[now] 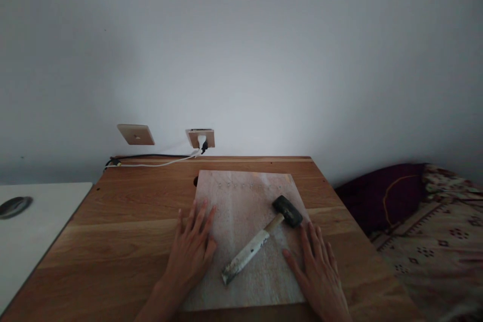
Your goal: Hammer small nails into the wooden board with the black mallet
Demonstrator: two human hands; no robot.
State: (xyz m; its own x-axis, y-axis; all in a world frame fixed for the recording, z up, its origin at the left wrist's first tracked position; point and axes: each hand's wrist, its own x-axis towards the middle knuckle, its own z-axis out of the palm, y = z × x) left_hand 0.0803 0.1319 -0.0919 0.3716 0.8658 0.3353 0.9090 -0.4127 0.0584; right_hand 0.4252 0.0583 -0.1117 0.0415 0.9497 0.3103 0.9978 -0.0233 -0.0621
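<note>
A pale, worn wooden board (241, 221) lies flat on the brown wooden table (124, 241). Across it, at a slant, rests a hammer (247, 251) with a dark, blocky head toward the upper right and a handle wrapped or coated in white. My left hand (194, 251) lies over the board's left edge, fingers stretched out. Over the right edge spreads my right hand (319, 269), its fingertips close to the hammer head. Neither hand holds the hammer. A row of small marks runs along the board's far edge; what they are I cannot make out.
Behind the table rises a plain wall (256, 60) with a socket (202, 139) and a second plate (136, 134). A white cable (162, 164) and a black one run along the table's back left. Left stands a white surface (41, 231); right, a patterned cloth (441, 246) and purple pillow (385, 193).
</note>
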